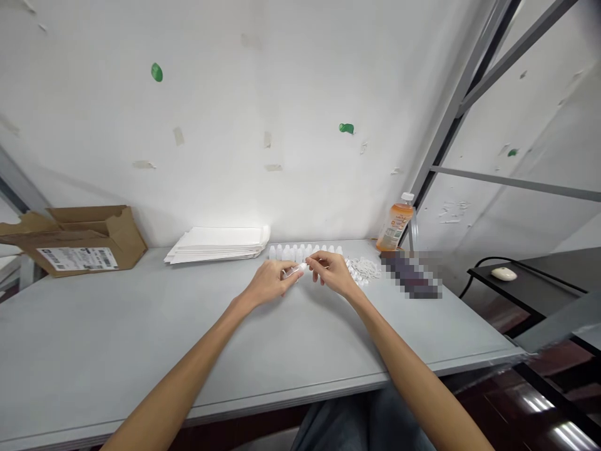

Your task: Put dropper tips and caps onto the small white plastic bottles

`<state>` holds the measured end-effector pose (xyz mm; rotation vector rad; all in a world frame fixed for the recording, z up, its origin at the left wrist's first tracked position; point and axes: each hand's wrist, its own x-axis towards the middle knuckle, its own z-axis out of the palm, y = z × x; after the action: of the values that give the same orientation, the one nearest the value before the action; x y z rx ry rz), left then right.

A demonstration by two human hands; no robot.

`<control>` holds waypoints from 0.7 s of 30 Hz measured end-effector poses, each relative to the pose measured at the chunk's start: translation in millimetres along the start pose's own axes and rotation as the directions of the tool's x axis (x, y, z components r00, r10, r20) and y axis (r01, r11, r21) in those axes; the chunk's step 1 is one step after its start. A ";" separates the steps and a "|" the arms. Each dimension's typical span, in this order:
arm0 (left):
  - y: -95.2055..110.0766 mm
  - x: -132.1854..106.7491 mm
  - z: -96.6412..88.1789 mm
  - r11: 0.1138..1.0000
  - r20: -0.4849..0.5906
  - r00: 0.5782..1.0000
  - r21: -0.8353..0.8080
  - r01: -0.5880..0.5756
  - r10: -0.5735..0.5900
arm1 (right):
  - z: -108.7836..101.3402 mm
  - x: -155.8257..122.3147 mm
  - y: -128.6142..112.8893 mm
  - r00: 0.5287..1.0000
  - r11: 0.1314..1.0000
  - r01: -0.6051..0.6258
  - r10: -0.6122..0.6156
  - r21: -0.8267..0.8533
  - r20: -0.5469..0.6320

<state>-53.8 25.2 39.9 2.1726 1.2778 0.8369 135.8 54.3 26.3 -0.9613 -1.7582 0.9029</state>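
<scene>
My left hand (268,282) is closed around a small clear plastic bottle (292,272), tilted with its white tip toward the right. Beside that tip, my right hand (330,270) has its fingers pinched together. Whatever sits between those fingertips is too small to make out. Just behind both hands stands a row of small white bottles (286,252), partly covered by my right hand. A pile of small white plastic pieces (365,269) lies right of my right hand.
Flat white sheets (218,243) are stacked at the back of the grey table (141,338). An open cardboard box (94,241) stands at the left. An orange drink bottle (397,222) is at the back right, near a blurred-out dark object (413,274). A white mouse (504,274) rests on a dark shelf.
</scene>
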 end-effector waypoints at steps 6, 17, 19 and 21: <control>0.0 1.1 1.9 0.999 0.021 1.000 -0.041 0.010 -0.009 | 6.0 2.5 12.4 0.992 0.992 0.094 -0.101 -0.085 -0.079; -1.7 2.7 5.3 0.999 0.007 1.000 -0.025 0.028 -0.028 | 16.5 -0.4 22.7 0.913 0.865 0.265 -0.368 -0.427 -0.178; -1.8 2.5 5.6 0.999 0.011 0.999 -0.025 0.033 -0.033 | 18.3 -1.2 25.7 0.904 0.842 0.265 -0.386 -0.471 -0.181; -1.8 1.9 6.2 0.998 0.012 0.999 -0.048 0.038 -0.038 | 19.7 -1.9 28.6 0.891 0.802 0.272 -0.418 -0.532 -0.175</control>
<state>-49.8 27.0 34.9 2.1058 1.2766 0.8311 124.3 61.5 -5.8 -0.9767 -1.8613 0.0527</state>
